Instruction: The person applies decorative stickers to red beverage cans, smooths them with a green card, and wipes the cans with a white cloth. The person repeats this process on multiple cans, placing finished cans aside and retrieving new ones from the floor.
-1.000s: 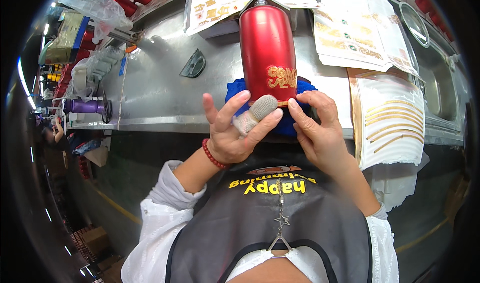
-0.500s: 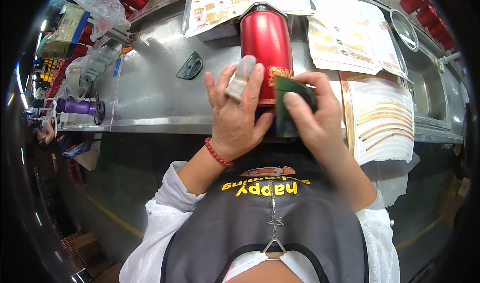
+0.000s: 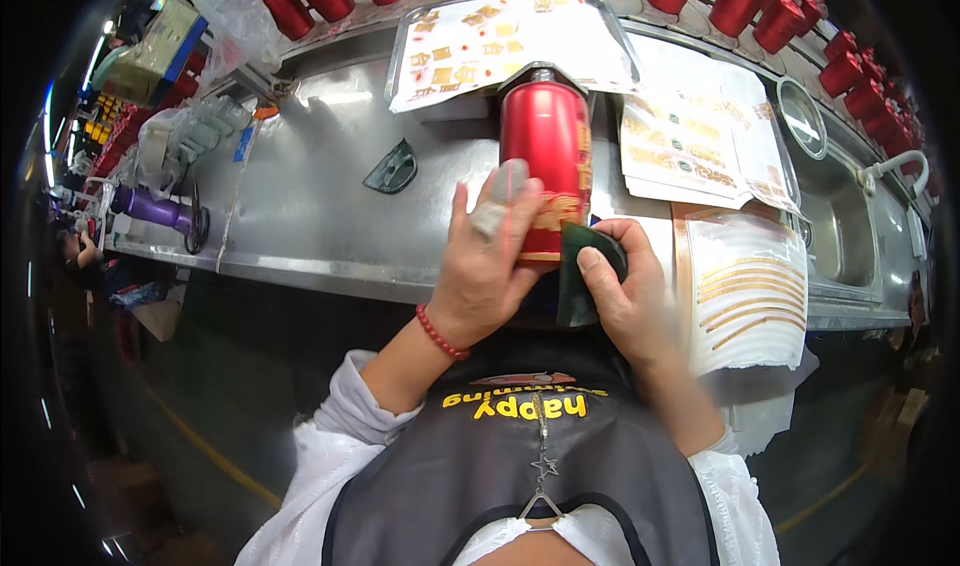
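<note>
A shiny red metal canister (image 3: 548, 131) with gold decoration lies lengthwise before me, its far end at a dark holder (image 3: 541, 74). My left hand (image 3: 485, 256) steadies its near left side, thumb by the bottom edge. Pale wraps cover some of its fingers, and a red bead bracelet is on the wrist. Pinched between thumb and fingers of my right hand (image 3: 628, 291) is a flat dark green scraper (image 3: 576, 288), at the canister's near right edge beside the gold decoration. Whether the scraper touches the canister I cannot tell.
A similar dark green piece (image 3: 391, 169) lies on the steel bench (image 3: 310, 196). Behind the canister is a tray with a decal sheet (image 3: 455, 51). More sheets (image 3: 685, 136) and gold strips on white backing (image 3: 752, 286) lie right, near a sink (image 3: 845, 231). Red canisters (image 3: 775, 16) line the back.
The scraper has come down and nearer to me, from over the gold decoration to the canister's near right edge. My left hand stays on the canister; the whole view has shifted slightly.
</note>
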`<state>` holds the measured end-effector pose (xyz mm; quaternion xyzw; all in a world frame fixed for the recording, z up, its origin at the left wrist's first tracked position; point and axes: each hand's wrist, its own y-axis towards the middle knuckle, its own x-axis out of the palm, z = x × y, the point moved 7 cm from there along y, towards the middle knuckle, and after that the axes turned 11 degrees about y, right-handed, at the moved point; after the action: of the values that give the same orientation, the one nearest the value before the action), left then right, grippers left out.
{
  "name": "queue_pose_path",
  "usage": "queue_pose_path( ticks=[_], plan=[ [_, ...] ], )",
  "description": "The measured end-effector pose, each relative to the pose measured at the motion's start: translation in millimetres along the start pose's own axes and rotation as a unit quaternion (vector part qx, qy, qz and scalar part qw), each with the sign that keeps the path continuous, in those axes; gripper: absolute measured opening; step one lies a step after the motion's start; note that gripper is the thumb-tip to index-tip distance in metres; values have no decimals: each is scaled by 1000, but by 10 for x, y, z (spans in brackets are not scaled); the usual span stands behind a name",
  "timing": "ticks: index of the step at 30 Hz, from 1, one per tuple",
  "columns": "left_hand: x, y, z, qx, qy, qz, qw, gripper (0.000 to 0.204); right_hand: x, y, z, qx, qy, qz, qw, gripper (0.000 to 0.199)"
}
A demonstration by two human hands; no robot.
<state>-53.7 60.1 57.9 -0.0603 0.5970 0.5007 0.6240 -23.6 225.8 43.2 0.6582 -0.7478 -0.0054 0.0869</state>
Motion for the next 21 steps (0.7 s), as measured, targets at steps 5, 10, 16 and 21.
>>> queue_pose_path(
  ticks=[5,10,16,21],
  plan=[
    [-119,-11,-25,-69,73,4,995,87,-8,-5,31,-2,7,-17,1000,21],
    [-4,57,35,7,25,-9,1000,84,-25,-9,12,9,10,-11,1000,19],
    [-157,32,79,-26,93,26,995,89,-56,-22,38,33,23,-23,999,19],
    [-24,107,153,43,97,0,994,84,-69,-42,80,40,23,-37,998,20]
  ],
)
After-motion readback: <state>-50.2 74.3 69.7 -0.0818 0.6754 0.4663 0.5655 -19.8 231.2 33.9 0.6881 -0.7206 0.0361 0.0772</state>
